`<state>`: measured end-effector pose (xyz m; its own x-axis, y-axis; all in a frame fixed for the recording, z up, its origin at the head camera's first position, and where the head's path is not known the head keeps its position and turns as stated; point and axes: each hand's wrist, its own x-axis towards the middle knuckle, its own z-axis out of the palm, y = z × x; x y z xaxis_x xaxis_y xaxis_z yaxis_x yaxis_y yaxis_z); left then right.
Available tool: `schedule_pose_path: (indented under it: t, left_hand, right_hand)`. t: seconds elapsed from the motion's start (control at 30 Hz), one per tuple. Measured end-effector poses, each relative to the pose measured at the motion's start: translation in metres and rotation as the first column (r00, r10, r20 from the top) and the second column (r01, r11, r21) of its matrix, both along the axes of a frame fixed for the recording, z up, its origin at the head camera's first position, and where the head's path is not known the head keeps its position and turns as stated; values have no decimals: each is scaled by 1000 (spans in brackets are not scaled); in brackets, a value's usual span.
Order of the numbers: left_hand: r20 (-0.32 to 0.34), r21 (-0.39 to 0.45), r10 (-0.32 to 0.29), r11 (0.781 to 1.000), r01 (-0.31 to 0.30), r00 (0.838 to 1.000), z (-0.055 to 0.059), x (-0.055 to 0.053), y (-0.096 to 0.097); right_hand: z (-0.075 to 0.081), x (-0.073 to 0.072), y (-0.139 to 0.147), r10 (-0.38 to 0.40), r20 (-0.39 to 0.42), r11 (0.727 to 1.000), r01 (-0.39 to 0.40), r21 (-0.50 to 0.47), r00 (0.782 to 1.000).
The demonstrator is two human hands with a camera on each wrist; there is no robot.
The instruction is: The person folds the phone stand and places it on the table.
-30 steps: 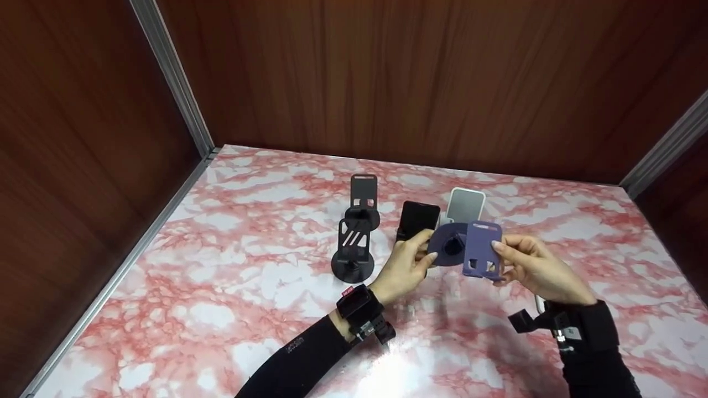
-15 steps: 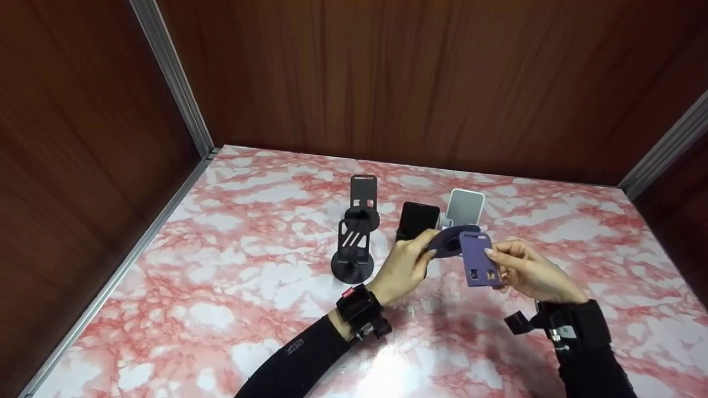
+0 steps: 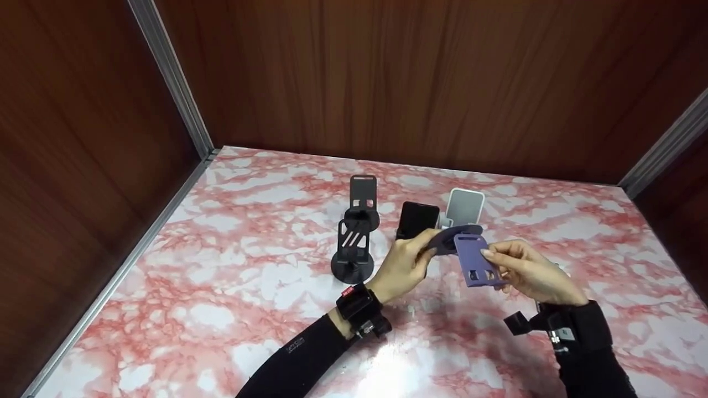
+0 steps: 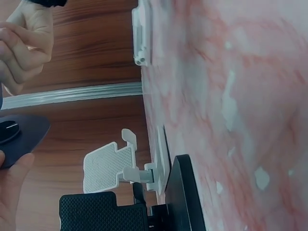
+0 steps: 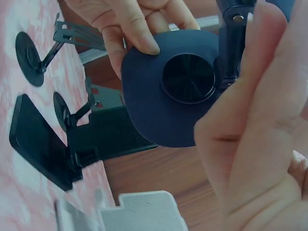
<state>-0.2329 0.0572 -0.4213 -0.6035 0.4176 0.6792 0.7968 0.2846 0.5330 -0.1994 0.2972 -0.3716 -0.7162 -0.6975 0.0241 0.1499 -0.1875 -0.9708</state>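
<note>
A purple phone stand [image 3: 474, 262] is held in the air between both hands. My left hand [image 3: 399, 269] pinches the edge of its rounded base [image 3: 440, 241], thumb on one face and fingers on the other. With thumb and fingers, my right hand [image 3: 532, 272] grips the side of the slotted back plate, near its lower end. In the right wrist view, a dark disc [image 5: 188, 78] shows on the base's underside, and the hinged arm [image 5: 231, 45] joins its edge. The left wrist view catches only part of the base [image 4: 29, 132].
Two black phone stands [image 3: 353, 243] [image 3: 363, 190] stand upright left of the hands. Behind the left hand are a black stand [image 3: 418, 218] and a white-rimmed one [image 3: 466, 207]. A white folded object [image 4: 142, 33] lies on the marbled table. Wood panels [image 3: 387, 83] enclose it.
The phone stand's base has tilted to a flatter, edge-on angle. My right hand has brought the back plate slightly down and left, tilting it. The left hand has barely moved.
</note>
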Motion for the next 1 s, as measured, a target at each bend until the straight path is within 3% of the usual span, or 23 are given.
schedule_pose_path:
  t: [0.1, 0.17, 0.27, 0.33, 0.43, 0.5, 0.57, 0.7, 0.8, 1.0]
  left_hand:
    - [76, 46, -37, 998, 34, 996, 1, 0, 0]
    - [137, 79, -66, 995, 56, 988, 1, 0, 1]
    - [236, 131, -108, 988, 79, 966, 2, 2, 2]
    - [295, 166, -137, 982, 90, 945, 4, 5, 3]
    - [348, 201, -174, 974, 108, 921, 15, 13, 1]
    - [359, 205, -182, 972, 113, 916, 23, 18, 0]
    - [357, 204, -182, 972, 114, 916, 30, 22, -2]
    - [362, 198, -165, 975, 97, 917, 31, 24, -3]
    - [390, 210, -171, 973, 93, 905, 31, 24, -2]
    - [470, 256, -211, 962, 96, 857, 32, 27, 0]
  right_hand:
    - [6, 5, -5, -143, -112, 980, 156, 124, 983]
    - [9, 9, -8, -244, -194, 935, 283, 214, 950]
    - [13, 12, -13, -366, -286, 843, 445, 302, 886]
    - [13, 13, -14, -410, -335, 792, 514, 331, 848]
    - [13, 13, -13, -413, -378, 762, 542, 354, 828]
    - [12, 13, -12, -383, -381, 772, 518, 369, 842]
    - [11, 12, -12, -349, -349, 800, 471, 372, 869]
    - [9, 11, -12, -320, -236, 853, 387, 350, 918]
    - [8, 10, -12, -327, -184, 871, 371, 321, 927]
    - [7, 9, -11, -305, -148, 908, 335, 254, 941]
